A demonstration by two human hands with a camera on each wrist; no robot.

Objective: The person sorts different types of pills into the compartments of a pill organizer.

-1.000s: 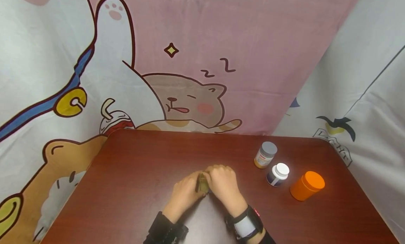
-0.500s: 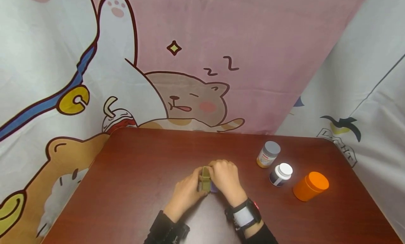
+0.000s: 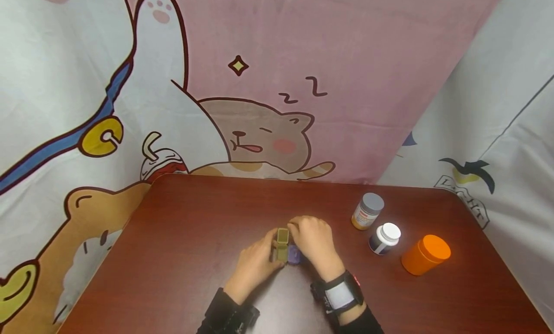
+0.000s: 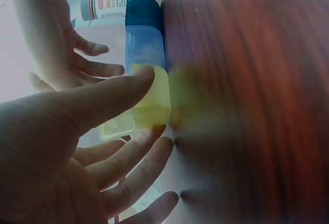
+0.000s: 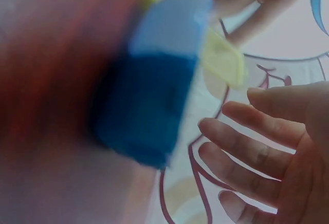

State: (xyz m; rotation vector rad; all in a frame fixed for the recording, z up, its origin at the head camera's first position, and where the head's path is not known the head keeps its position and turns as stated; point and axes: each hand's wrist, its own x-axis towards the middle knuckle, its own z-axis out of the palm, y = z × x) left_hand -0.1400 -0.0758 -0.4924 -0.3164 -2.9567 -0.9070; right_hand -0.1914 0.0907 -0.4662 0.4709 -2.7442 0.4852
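Observation:
A small pill organizer (image 3: 282,254) lies on the table, its compartments coloured yellow, lilac-blue (image 4: 146,44) and dark blue (image 5: 146,106). The yellow lid (image 3: 283,235) is flipped up, away from the person. My left hand (image 3: 257,258) pinches the yellow end, with the thumb on the near side and fingers on the far side. Just right of the box is my right hand (image 3: 313,238). In the right wrist view its fingers (image 5: 247,144) are loosely extended, apart from the box, and hold nothing. What is inside the yellow compartment cannot be made out.
To the right stand a grey-capped bottle (image 3: 367,211), a white-capped dark bottle (image 3: 384,238) and an orange jar (image 3: 426,255). The brown table (image 3: 182,257) ends at a cartoon-printed cloth (image 3: 346,83) behind it.
The yellow lid has gone from being covered by the fingers to flipped up. My right hand has drawn off to the right, uncovering the lilac compartment. My left hand keeps its pinch.

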